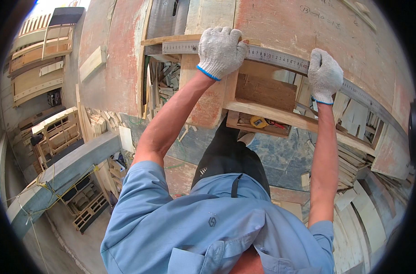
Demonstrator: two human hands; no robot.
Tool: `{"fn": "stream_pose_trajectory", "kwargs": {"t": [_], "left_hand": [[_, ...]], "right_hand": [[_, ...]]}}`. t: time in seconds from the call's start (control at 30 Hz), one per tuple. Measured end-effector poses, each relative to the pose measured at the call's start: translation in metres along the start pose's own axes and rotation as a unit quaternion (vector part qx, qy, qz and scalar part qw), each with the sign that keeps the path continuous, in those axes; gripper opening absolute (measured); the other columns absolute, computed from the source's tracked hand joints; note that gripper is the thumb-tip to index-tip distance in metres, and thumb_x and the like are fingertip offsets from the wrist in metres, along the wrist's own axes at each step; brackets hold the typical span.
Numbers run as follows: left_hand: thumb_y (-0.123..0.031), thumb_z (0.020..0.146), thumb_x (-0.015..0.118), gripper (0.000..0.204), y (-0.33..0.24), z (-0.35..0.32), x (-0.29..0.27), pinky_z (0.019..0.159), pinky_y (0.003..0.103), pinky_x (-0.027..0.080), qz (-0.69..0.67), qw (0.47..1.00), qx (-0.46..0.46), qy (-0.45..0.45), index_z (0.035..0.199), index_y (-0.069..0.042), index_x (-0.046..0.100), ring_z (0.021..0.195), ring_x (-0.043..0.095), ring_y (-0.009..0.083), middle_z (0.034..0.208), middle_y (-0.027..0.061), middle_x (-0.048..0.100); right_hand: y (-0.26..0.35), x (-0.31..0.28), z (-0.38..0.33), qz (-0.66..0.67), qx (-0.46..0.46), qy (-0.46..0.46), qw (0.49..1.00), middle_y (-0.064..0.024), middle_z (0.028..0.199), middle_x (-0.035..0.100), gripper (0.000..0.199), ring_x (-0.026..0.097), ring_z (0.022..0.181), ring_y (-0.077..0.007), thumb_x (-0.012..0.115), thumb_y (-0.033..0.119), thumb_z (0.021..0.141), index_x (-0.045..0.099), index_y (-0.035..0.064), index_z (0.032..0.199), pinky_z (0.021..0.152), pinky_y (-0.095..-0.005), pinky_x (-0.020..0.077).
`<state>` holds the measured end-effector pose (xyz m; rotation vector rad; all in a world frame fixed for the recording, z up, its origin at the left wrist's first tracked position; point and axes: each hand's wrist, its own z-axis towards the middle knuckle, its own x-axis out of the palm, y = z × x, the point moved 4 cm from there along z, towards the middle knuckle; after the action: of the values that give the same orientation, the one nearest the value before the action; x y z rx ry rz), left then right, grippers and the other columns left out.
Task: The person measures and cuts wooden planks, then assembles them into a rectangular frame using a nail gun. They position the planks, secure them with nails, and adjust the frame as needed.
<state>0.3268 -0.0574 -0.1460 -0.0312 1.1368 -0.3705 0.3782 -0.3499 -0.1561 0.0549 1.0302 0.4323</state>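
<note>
Both my hands wear white knit gloves. My left hand (221, 50) presses down on a long metal ruler (274, 57) that lies across the near edge of a worn reddish plywood board (281, 23). My right hand (325, 75) grips the same ruler further to the right, fingers curled over it. The ruler runs from the board's left part and curves away to the right rim of the view. Under the board's edge a wooden shelf (263, 93) shows, and a yellow tape measure (258, 122) lies on a lower ledge.
Wood offcuts and strips (354, 160) are piled below the bench on the right. More scraps (164, 82) sit in a gap left of my left arm. Wooden frames (57, 132) and crates stand at the far left beside a grey beam (66, 169).
</note>
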Motion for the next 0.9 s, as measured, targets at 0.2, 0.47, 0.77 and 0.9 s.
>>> {"fn": "stream_pose_trajectory", "kwargs": {"t": [0.2, 0.47, 0.77, 0.9], "left_hand": [[-0.027, 0.088, 0.069, 0.017, 0.002, -0.003, 0.001, 0.077, 0.045, 0.049, 0.017, 0.999, 0.002, -0.040, 0.087, -0.010, 0.070, 0.079, 0.065, 0.0306, 0.082, 0.0087, 0.068], [-0.028, 0.087, 0.069, 0.019, 0.015, 0.019, 0.008, 0.076, 0.045, 0.050, 0.019, 0.999, -0.008, -0.025, 0.078, -0.012, 0.068, 0.076, 0.064, 0.0291, 0.077, 0.0075, 0.066], [-0.030, 0.089, 0.067, 0.024, 0.042, 0.074, 0.034, 0.071, 0.045, 0.051, 0.039, 0.998, -0.002, -0.058, 0.073, -0.012, 0.068, 0.070, 0.065, 0.0311, 0.071, 0.0092, 0.066], [-0.032, 0.090, 0.066, 0.027, 0.057, 0.106, 0.050, 0.070, 0.046, 0.051, 0.045, 0.997, 0.004, -0.066, 0.074, -0.012, 0.070, 0.070, 0.067, 0.0318, 0.072, 0.0109, 0.068]], "right_hand": [[0.005, -0.001, 0.004, 0.006, 0.013, 0.015, 1.000, -0.0073, 0.083, 0.075, 0.022, 0.072, 0.075, -0.0305, 0.063, 0.035, 0.097, 0.077, 0.0187, 0.090, 0.069, -0.0434, 0.0556], [0.000, 0.013, 0.020, 0.032, 0.050, 0.040, 0.997, -0.0107, 0.090, 0.076, 0.024, 0.074, 0.080, -0.0314, 0.062, 0.035, 0.100, 0.078, 0.0168, 0.097, 0.071, -0.0429, 0.0577], [-0.017, 0.051, 0.077, 0.014, 0.055, 0.054, 0.997, -0.0123, 0.093, 0.076, 0.028, 0.073, 0.085, -0.0361, 0.058, 0.037, 0.101, 0.077, 0.0166, 0.100, 0.074, -0.0448, 0.0574], [-0.032, 0.076, 0.107, 0.005, 0.073, 0.058, 0.996, -0.0136, 0.096, 0.076, 0.032, 0.073, 0.089, -0.0380, 0.055, 0.042, 0.101, 0.077, 0.0183, 0.103, 0.078, -0.0471, 0.0571]]}}
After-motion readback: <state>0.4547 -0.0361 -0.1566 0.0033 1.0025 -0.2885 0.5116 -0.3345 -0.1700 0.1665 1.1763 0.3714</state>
